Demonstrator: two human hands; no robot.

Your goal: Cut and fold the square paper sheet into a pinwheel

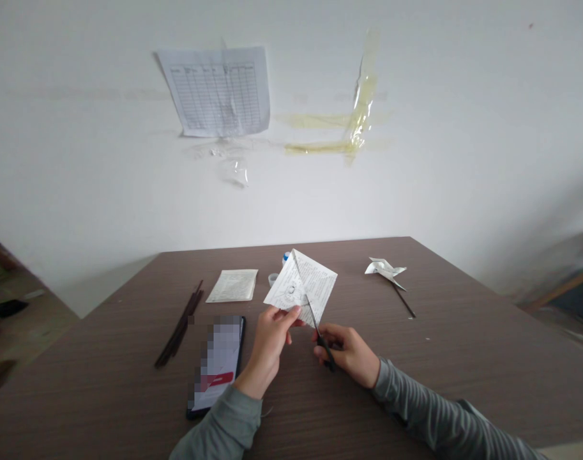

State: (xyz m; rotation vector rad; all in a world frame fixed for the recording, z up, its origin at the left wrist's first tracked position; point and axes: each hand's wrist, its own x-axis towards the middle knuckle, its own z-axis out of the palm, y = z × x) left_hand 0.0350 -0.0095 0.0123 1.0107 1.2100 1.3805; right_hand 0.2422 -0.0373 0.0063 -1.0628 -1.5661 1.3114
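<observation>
A square of printed paper (pixel 322 276) with a diagonal crease is held up over the middle of the table. My left hand (pixel 271 338) pinches its lower left edge between thumb and fingers. In my right hand (pixel 351 354) are black-handled scissors (pixel 327 352), their blades at the paper's lower corner and lying along the diagonal. Whether the blades have cut into the paper is hard to tell. Behind the paper, a small white cup (pixel 272 279) and a blue-topped item (pixel 285 257) are partly hidden.
Left on the brown table (pixel 444 383) lie dark sticks (pixel 180 329), a stack of printed paper squares (pixel 232 285) and a phone (pixel 220 364) by my left forearm. A paper pinwheel (pixel 386 268) on a dark stick lies at the right. A wall stands behind.
</observation>
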